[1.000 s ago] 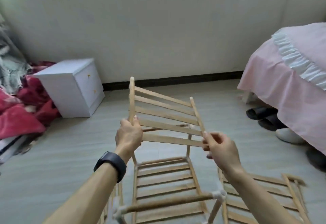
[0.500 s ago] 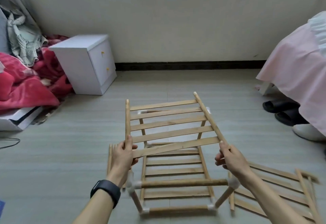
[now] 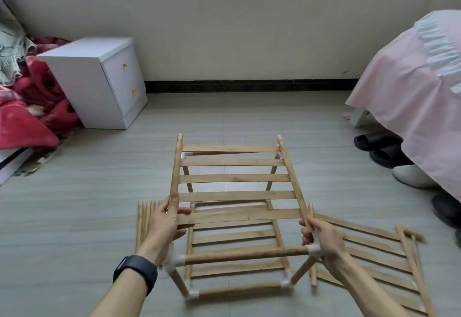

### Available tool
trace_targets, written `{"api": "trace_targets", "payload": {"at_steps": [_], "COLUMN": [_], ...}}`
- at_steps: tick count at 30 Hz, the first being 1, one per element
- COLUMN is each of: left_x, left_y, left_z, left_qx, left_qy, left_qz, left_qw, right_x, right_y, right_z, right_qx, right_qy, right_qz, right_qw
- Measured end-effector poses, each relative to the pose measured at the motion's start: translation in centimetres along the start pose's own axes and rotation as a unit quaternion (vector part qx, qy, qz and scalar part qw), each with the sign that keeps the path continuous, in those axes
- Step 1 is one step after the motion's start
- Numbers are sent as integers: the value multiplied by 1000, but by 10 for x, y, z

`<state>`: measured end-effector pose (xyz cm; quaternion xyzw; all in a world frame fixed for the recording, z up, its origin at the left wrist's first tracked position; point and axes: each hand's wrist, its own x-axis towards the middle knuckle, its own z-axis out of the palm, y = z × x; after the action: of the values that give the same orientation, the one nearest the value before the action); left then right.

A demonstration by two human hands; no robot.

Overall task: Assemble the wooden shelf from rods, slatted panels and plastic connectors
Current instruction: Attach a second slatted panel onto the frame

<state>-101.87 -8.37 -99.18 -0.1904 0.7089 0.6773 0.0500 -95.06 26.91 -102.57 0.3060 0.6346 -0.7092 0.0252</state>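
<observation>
The left hand (image 3: 166, 222) was wrapped round the left side bar of the wooden panel (image 3: 234, 195), near its close end, with the thumb on a slat. The right hand (image 3: 321, 239) was closed round the close end of the right side bar, just above a white corner piece (image 3: 314, 250). The panel hung almost flat over the half-built frame (image 3: 247, 254), which stood on the floor (image 3: 74, 192). Its far ends poked a little past the far side of the frame.

I think the job here was to fit the bar ends into the corner pieces. That could go wrong if the ends missed the holes, since the panel looked too far forward. A hard push on one side might tip the light frame or pop a rod out of its corner. The right fingers sat so close to the corner piece that they could get pinched. Loose rods (image 3: 144, 219) lay by the left wrist and a spare panel (image 3: 374, 256) under the right arm, so a bump could scatter them.
</observation>
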Motion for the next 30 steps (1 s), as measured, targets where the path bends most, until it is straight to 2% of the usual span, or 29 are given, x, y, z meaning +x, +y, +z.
{"api": "trace_targets", "payload": {"at_steps": [6,11,17,26,28,30], "left_x": [2,-2,-4,0,-2,-8], "left_y": [-2,-1,0,6,1,-5], "left_z": [-1,1,1,-8,-14,-21], "left_qx": [2,15,10,-22,-38,-98], "left_qy": [-17,-33,-42,-85,-98,-115], "left_qz": [-19,-16,-27,-98,-134,-187], "left_qw": [1000,999,999,991,985,971], "right_x": [-7,-10,-12,-14,-14,-13], "right_y": [-2,-2,0,-8,-8,-8], "right_z": [5,11,12,12,13,14], "right_qx": [-23,-133,-340,-479,-505,-515], "right_qy": [30,69,110,125,133,140], "right_qz": [-15,-46,-108,-108,-98,-94], "right_qw": [999,988,928,862,847,840]}}
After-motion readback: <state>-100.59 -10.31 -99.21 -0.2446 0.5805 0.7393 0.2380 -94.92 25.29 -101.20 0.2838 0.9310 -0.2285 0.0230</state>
